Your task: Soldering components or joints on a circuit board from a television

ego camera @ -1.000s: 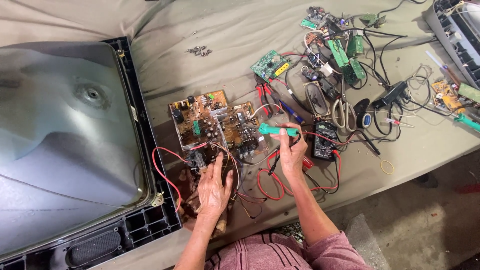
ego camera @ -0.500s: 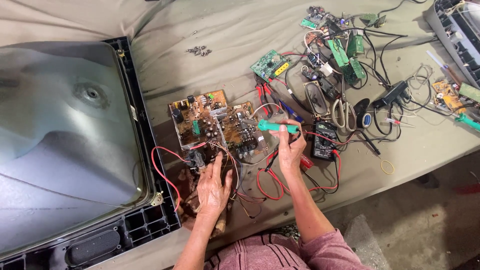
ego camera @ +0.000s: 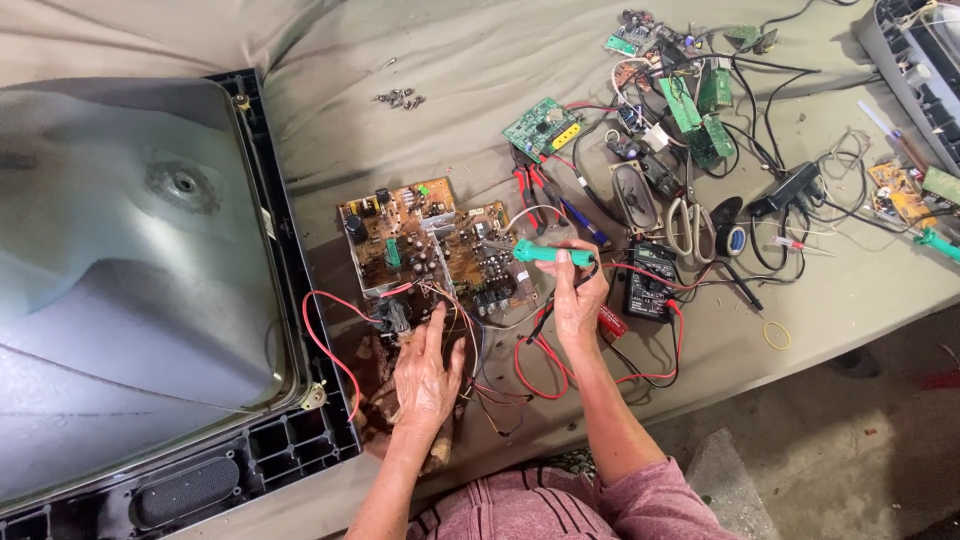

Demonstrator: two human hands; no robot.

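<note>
A brown circuit board [ego camera: 430, 240] crowded with components lies on a cloth-covered table beside a large picture tube [ego camera: 120, 280] in a black frame. My right hand [ego camera: 578, 300] grips a green-handled soldering iron [ego camera: 550, 255], its tip resting on the board's right part. My left hand [ego camera: 425, 375] lies flat, fingers spread, on a bundle of red and dark wires [ego camera: 470, 340] at the board's near edge.
A black multimeter [ego camera: 648, 292] with red leads sits right of my right hand. Scissors [ego camera: 690, 225], red-handled pliers [ego camera: 525, 185], small green boards [ego camera: 540, 128], cables and loose screws [ego camera: 400, 98] litter the far side. Another device's grey casing [ego camera: 915, 70] is at the far right.
The right hand and soldering iron shifted very slightly on the board. The left hand stays on the wires.
</note>
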